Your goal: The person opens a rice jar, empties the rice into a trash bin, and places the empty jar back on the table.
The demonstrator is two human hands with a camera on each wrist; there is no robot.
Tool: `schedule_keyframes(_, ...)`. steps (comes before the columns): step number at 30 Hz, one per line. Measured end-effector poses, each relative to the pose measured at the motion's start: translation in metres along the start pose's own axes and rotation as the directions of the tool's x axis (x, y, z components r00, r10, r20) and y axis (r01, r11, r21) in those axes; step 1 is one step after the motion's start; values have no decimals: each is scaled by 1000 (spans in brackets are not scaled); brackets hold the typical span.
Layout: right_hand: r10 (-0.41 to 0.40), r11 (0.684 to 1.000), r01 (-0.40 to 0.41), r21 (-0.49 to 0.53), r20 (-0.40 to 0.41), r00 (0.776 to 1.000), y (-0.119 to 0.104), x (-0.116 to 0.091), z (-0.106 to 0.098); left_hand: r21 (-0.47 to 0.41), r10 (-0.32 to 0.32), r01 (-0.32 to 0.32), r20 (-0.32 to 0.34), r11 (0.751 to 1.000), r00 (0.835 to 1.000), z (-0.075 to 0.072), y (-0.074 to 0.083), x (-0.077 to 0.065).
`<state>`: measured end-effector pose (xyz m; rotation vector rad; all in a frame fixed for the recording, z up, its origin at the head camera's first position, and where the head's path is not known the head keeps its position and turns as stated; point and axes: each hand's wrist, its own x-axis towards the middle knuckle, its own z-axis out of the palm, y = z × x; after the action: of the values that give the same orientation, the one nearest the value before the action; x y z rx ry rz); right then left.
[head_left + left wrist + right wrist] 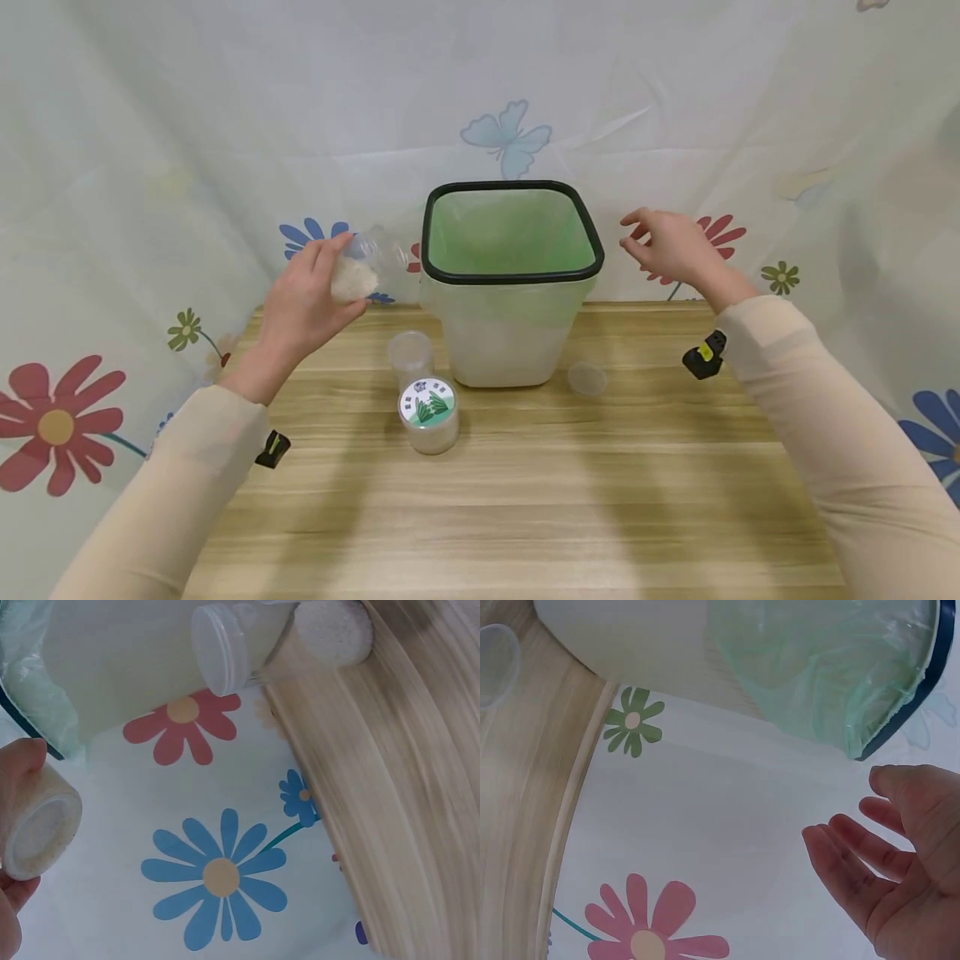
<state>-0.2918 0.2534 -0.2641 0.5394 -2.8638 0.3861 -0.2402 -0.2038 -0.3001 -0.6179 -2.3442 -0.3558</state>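
Note:
In the head view my left hand grips a clear plastic jar with whitish contents near its base. The jar is tilted, its mouth towards the bin, left of the rim and apart from it. In the left wrist view the base of the held jar faces the camera. A green liner bag lines the translucent bin under a black rim. Beside the rim's right side, my right hand hangs in the air. Its fingers are loosely bent, with nothing in them.
A jar with a green-and-white label stands on the wooden table, left of the bin's foot. Just behind it is another clear jar. A clear round lid lies right of the bin. A flowered curtain hangs behind.

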Motion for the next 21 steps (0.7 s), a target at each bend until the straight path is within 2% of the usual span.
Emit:
schedule_keyframes(7, 76, 996, -78, 35, 49, 996, -10, 8, -6, 11, -2, 2, 16, 1000, 1000, -9, 1, 11)
schedule_keyframes(16, 128, 990, -132, 48, 79, 989, -26, 15, -9, 23, 20, -21, 8, 1000, 1000, -13, 5, 23)
schedule_keyframes(21, 159, 981, -173, 87, 150, 976, -35, 20, -13, 38, 31, -31, 18, 999, 999, -14, 7, 27)
